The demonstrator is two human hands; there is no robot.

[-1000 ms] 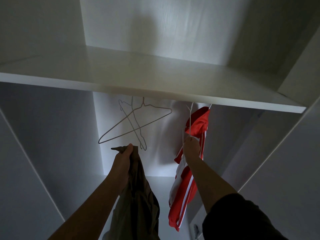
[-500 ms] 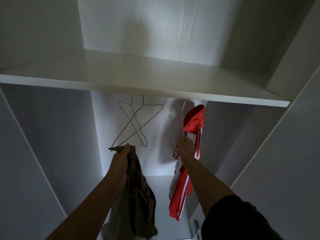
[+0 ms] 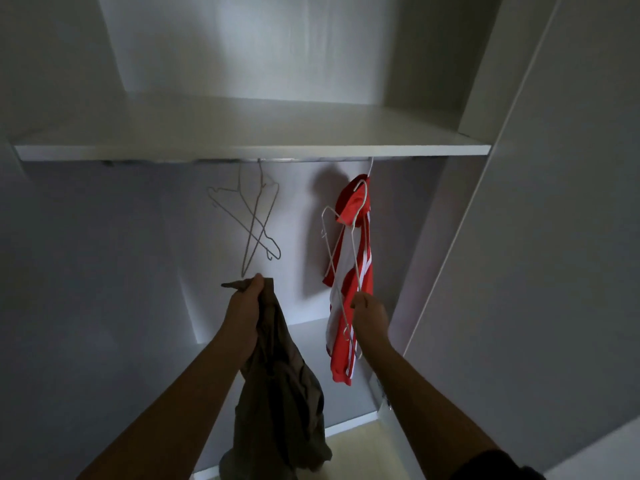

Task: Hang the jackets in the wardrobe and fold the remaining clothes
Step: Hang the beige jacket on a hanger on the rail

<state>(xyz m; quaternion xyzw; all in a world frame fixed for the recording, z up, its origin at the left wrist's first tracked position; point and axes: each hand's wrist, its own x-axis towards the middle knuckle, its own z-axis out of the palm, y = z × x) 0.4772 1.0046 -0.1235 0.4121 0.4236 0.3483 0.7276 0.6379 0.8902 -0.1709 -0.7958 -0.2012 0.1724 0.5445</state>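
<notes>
The dark jacket [image 3: 280, 393] is bunched in the left hand [image 3: 247, 306], whose fingers are curled tightly round its top edge. It hangs straight down from the fist in front of the open wardrobe [image 3: 433, 237], long axis vertical, with a small flap of cloth sticking out to the left above the knuckles. It is below the rail [image 3: 294, 160] and not on any hanger.

The right hand [image 3: 369, 311] pinches a white wire hanger [image 3: 332, 271] near one of its lower corners. This hanger stands almost on end, hook uppermost and one shoulder pointing down, just in front of the red jacket [image 3: 366, 275].

The red jacket, striped in white, hangs lengthwise from the rail towards the right end, close to the wardrobe's right wall. Only the neck of its own hanger shows.

Near the middle of the rail, two grey wire hangers [image 3: 254, 223] hang bare, tilted and crossing each other like an X. The rail runs just under the front edge of the shelf [image 3: 242, 133].

Counted: two jackets, three bare hangers, one shelf, one rail.
</notes>
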